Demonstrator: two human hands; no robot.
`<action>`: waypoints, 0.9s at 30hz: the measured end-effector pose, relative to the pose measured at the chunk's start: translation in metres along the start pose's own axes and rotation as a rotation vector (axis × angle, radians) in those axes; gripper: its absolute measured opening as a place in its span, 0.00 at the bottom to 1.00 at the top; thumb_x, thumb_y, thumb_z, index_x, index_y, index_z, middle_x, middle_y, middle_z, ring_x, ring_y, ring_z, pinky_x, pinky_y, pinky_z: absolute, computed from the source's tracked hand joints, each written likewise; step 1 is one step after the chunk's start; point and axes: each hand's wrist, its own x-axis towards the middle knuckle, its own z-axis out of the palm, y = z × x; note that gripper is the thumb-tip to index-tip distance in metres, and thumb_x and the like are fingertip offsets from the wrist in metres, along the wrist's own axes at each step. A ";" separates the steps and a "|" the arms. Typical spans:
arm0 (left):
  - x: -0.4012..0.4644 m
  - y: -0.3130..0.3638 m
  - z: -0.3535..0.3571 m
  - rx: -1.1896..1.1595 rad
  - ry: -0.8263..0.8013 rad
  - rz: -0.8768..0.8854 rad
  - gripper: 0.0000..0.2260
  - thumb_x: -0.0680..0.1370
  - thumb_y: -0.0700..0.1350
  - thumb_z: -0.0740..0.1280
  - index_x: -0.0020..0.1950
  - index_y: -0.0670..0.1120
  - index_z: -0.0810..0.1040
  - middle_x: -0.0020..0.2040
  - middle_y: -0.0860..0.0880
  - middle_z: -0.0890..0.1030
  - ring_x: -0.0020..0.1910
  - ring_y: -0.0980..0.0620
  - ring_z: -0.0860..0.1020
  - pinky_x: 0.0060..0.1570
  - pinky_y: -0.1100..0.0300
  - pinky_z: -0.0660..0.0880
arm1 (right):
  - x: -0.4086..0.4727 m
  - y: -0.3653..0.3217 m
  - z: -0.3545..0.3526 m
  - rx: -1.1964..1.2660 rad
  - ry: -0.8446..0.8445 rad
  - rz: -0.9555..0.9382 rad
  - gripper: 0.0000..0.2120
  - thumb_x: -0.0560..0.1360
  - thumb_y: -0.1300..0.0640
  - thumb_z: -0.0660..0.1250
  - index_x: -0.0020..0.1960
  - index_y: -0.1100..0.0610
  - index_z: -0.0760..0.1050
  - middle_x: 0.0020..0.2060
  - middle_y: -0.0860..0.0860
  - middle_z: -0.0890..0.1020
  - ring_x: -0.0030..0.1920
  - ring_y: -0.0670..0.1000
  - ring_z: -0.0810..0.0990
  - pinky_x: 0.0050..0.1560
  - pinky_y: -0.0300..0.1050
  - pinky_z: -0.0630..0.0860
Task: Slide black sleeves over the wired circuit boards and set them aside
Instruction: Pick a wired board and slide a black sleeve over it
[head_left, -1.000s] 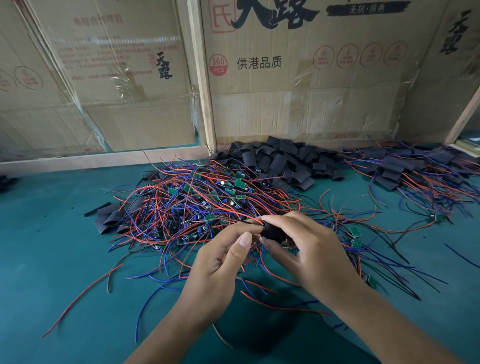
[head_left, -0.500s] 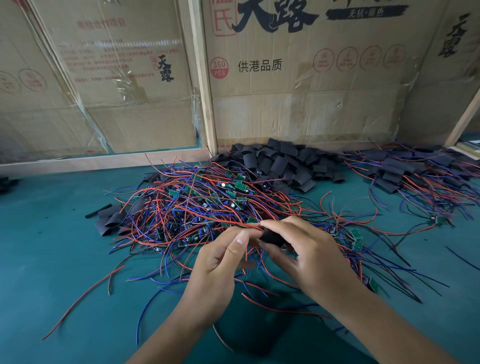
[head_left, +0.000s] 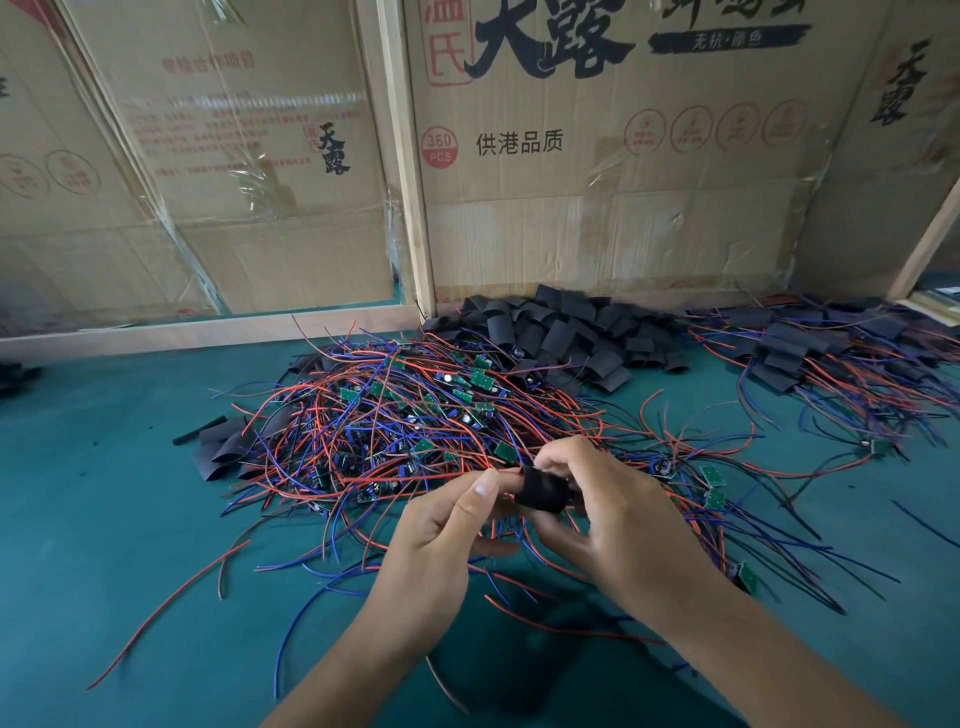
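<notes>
Sleeve (head_left: 542, 487) now clearer, btwn both hands' grip.

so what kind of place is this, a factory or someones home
Probably a small hand-assembly workshop, not a tidy factory line: a heap of wired circuit boards on a green work surface, a pile of black sleeves, reused cardboard cartons as walls.

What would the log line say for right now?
step: sleeving | left hand: pinching wires | right hand: holding black sleeve | finished pile: far right
</notes>
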 end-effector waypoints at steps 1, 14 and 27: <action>0.000 0.000 0.000 0.003 -0.007 0.003 0.18 0.78 0.58 0.59 0.54 0.53 0.86 0.54 0.49 0.85 0.56 0.49 0.83 0.45 0.56 0.81 | 0.000 0.001 0.001 -0.035 0.013 -0.004 0.14 0.71 0.56 0.75 0.51 0.53 0.73 0.38 0.46 0.79 0.37 0.48 0.77 0.37 0.45 0.75; 0.000 -0.004 -0.003 0.063 0.014 0.039 0.11 0.76 0.57 0.66 0.54 0.55 0.83 0.49 0.50 0.85 0.51 0.51 0.83 0.45 0.56 0.82 | 0.000 0.006 -0.003 -0.116 -0.006 -0.054 0.08 0.77 0.55 0.69 0.52 0.59 0.78 0.39 0.50 0.80 0.37 0.54 0.79 0.35 0.46 0.73; -0.009 -0.004 -0.008 0.753 -0.088 0.313 0.07 0.80 0.58 0.60 0.56 0.60 0.74 0.49 0.63 0.79 0.46 0.60 0.78 0.38 0.72 0.72 | 0.028 0.048 -0.036 -0.315 0.061 0.056 0.09 0.75 0.53 0.71 0.48 0.58 0.77 0.48 0.50 0.78 0.43 0.53 0.78 0.33 0.45 0.74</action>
